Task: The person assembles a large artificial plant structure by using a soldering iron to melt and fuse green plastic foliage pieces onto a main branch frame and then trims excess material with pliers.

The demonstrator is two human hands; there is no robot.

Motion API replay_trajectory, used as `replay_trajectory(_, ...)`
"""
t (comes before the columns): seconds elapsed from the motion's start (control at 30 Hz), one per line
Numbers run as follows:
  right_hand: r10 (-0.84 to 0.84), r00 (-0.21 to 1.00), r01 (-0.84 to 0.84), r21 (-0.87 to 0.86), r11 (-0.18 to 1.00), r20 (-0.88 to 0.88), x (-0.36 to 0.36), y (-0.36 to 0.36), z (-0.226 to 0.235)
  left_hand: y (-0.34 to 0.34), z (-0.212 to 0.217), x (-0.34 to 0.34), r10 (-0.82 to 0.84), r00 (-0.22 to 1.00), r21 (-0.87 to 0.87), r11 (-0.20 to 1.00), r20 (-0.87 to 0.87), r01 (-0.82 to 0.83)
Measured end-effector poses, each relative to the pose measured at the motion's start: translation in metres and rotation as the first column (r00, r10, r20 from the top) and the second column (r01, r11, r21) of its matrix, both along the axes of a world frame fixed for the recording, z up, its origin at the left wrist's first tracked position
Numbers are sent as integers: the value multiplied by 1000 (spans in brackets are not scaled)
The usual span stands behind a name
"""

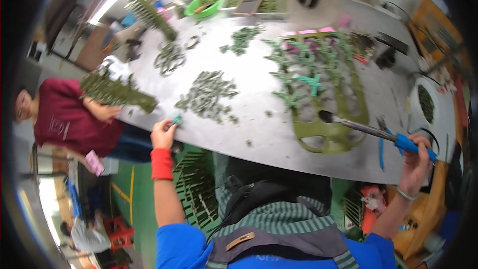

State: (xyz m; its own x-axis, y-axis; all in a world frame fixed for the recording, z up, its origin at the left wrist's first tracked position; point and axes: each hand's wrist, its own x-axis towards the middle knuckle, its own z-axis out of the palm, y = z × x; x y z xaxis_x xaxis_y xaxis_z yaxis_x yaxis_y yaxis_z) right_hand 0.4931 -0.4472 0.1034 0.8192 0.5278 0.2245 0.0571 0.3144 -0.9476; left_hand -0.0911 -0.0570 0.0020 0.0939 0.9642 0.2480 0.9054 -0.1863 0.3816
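Crowding the tbl (259, 145): gray-grn pile (209, 94) mid, olive frame (329, 143) w/ leafy pcs (326, 60) on R, blue-handled tool (368, 130) tip over its near end; co-worker (74, 114) at L.
L hand (163, 133) at tbl edge, fingers narrow, pinching small teal pc (177, 119) by pile; R hand (417, 167) wrapped round tool handle.

The table (234, 142) bears loose pieces (208, 94) and a frame (329, 142)

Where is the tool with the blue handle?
In the head view, the tool is on the right, its blue handle in the right hand and its dark tip appearing over the near part of the olive frame.
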Motion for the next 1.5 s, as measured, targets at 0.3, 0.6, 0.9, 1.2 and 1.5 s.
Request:
replay_trajectory(0.3, 42, 999, -42, 11, 999, 4, -14, 3, 17, -43, 97, 145, -371, 898, 197, 923, 236, 329)
replay_trajectory(0.6, 60, 998, -60, 16, 998, 14, -5, 11, 11, -113, 119, 321, -832, 540, 318, 481, -127, 817)
replay_trajectory(0.9, 11, 1000, -12, 43, 999, 6, 11, -3, 5, -104, 114, 365, -846, 506, 304, 445, -166, 843)
replay_trajectory(1.2, -89, 996, 88, 47, 995, 2, 25, -6, 0, -98, 116, 410, -869, 463, 319, 395, -173, 861)
replay_trajectory(1.5, -96, 995, 92, 95, 991, 40, 52, 23, -10, -70, 113, 470, -883, 417, 321, 340, -214, 884)
